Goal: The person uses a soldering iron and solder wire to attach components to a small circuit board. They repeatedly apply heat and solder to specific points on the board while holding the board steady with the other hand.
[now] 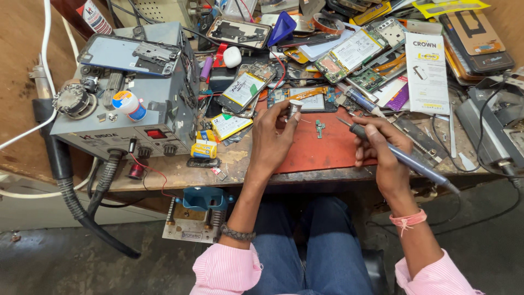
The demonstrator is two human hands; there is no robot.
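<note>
**Soldering iron and small metal cap at a cluttered repair tabletop**

Soldering iron (401,155): one, gripped pen-style by the right hand (382,147) over a red mat (322,150). One grey rework station (131,109) stands left on the worn wooden tabletop (180,172). Left hand (273,136) pinches one small cylinder (295,107), perhaps a metal cap. Roughly six opened phones lie behind.

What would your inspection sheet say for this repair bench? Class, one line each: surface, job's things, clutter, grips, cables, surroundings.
Surface: worn wooden bench with a red mat.
Job's things: small silver cylinder; pen-like iron; small part on the mat.
Clutter: opened phones, circuit boards, packaging at the back.
Grips: left hand pinches the cylinder; right hand holds the iron.
Cables: black hose, white cable, red wire.
Surroundings: grey rework station, small vise, grey floor.
</note>
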